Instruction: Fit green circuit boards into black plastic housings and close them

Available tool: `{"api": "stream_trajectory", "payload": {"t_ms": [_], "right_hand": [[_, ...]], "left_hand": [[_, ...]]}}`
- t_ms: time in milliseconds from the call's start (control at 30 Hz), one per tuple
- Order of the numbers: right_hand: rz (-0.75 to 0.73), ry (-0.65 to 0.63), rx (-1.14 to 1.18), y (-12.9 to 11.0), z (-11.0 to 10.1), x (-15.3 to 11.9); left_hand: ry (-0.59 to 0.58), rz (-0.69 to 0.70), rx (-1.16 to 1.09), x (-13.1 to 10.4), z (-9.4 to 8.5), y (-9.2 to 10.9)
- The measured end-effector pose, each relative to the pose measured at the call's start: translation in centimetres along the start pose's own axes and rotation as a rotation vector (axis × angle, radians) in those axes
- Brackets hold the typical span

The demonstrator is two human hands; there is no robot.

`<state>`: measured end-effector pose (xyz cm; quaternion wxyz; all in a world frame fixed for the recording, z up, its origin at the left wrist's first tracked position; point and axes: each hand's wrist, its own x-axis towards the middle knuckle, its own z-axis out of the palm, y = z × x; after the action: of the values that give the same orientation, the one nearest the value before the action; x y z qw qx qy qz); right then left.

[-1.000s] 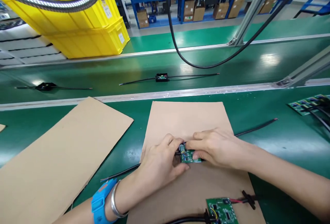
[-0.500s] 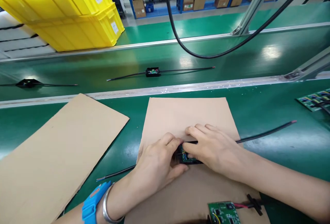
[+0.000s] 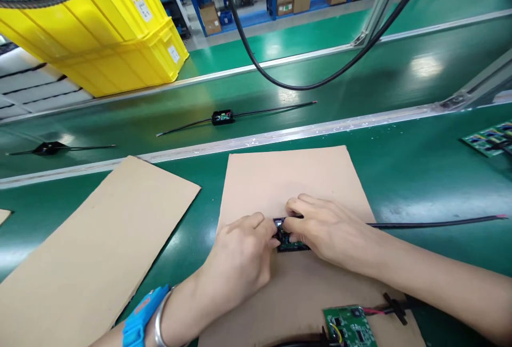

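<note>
A small black plastic case [image 3: 294,247] with a green circuit board inside lies on a cardboard sheet [image 3: 280,176] in front of me. My left hand [image 3: 242,253] is closed at the case's left end, fingertips pinched against it. Across the right part of the case, my right hand [image 3: 328,230] is closed, thumb and curled fingers on its edge and board. Both hands cover much of the case. From beneath my right hand a black cable [image 3: 436,224] runs out to the right. Nearer me lies a second green circuit board [image 3: 350,327] with red and black wires.
Another cardboard sheet [image 3: 104,235] lies at left. Beyond the metal rail [image 3: 272,138], a cased board with cables [image 3: 222,117] and a black cabled piece [image 3: 50,148] rest on the green surface. Yellow crates [image 3: 120,64] stand at back left. A black cable loop [image 3: 296,88] hangs ahead.
My left fingers have curled in tighter at the case's left end. The cable on the right has swung lower and straighter. The left cable end no longer shows. The camera view has shifted slightly.
</note>
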<state>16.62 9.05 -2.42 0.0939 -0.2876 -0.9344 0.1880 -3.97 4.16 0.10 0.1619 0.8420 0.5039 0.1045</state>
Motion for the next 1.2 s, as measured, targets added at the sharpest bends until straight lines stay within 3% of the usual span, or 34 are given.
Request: {"api": "stream_trajectory", "payload": {"t_ms": [100, 400, 500, 600, 733, 867, 1000, 1100, 1200], "right_hand": [[0.009, 0.002, 0.008, 0.0, 0.0, 0.1], [0.023, 0.014, 0.003, -0.1, -0.1, 0.0], [0.028, -0.057, 0.051, -0.4, -1.7, 1.4], [0.054, -0.186, 0.064, -1.0, -2.9, 3.8], [0.089, -0.331, -0.019, -1.7, -2.7, 5.9], [0.080, -0.288, -0.007, -1.2, -1.8, 5.4], [0.101, -0.196, 0.113, 0.2, -1.9, 3.3], [0.062, -0.057, 0.165, 0.7, -2.3, 0.9], [0.084, -0.022, 0.056, 0.4, -2.1, -1.1]], "left_hand": [[0.027, 0.011, 0.137, -0.2, 0.7, 0.2], [-0.121, 0.117, 0.633, -0.7, 2.5, 1.5], [-0.099, 0.077, 0.545, -0.8, 2.5, 1.2], [0.005, 0.000, 0.395, -1.0, 2.4, 0.3], [0.105, -0.012, 0.130, -1.1, 2.7, -1.4], [0.107, 0.033, -0.088, -0.9, 2.6, -2.4], [0.025, 0.045, -0.063, -0.7, 1.1, -1.8], [-0.010, 0.218, -0.031, -0.8, 0.3, -0.8], [-0.052, 0.434, 0.001, -0.5, 0.8, -0.3]]}}
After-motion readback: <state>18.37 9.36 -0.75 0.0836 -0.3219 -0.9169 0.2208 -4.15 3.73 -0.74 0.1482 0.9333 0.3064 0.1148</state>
